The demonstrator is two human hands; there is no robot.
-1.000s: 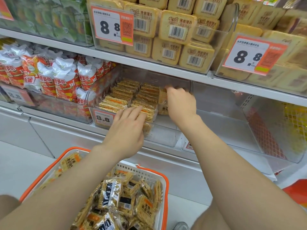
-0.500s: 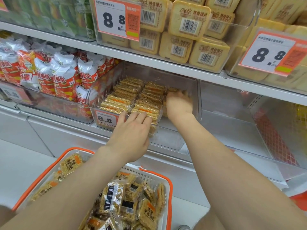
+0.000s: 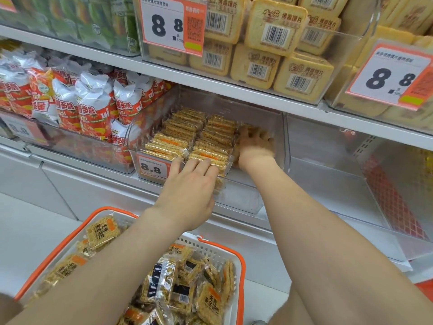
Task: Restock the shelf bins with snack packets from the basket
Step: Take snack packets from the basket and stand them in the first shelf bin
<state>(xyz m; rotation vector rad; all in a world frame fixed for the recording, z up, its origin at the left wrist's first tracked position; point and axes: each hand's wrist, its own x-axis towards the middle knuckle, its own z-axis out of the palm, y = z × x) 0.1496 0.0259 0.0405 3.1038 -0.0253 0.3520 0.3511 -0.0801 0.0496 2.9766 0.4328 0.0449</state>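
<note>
A clear shelf bin point(image 3: 241, 200) on the middle shelf holds two rows of upright snack packets point(image 3: 185, 134). My left hand point(image 3: 191, 184) rests on the front packets with straight fingers, at the bin's front wall. My right hand point(image 3: 255, 145) reaches into the bin's right side, fingers curled around a few blurred packets there. Below, a white basket with an orange rim point(image 3: 225, 250) holds several loose snack packets point(image 3: 207, 299); my left forearm crosses over it.
A bin of red-and-white bags point(image 3: 91, 109) stands left of the snack bin. An unfilled clear bin point(image 3: 332, 174) sits to the right. The upper shelf carries yellow biscuit packs point(image 3: 276, 26) and price tags point(image 3: 172, 23).
My right hand has gone down and deeper into the right side of the bin with its packets. My left hand has stayed on the front packets. The view has shifted closer.
</note>
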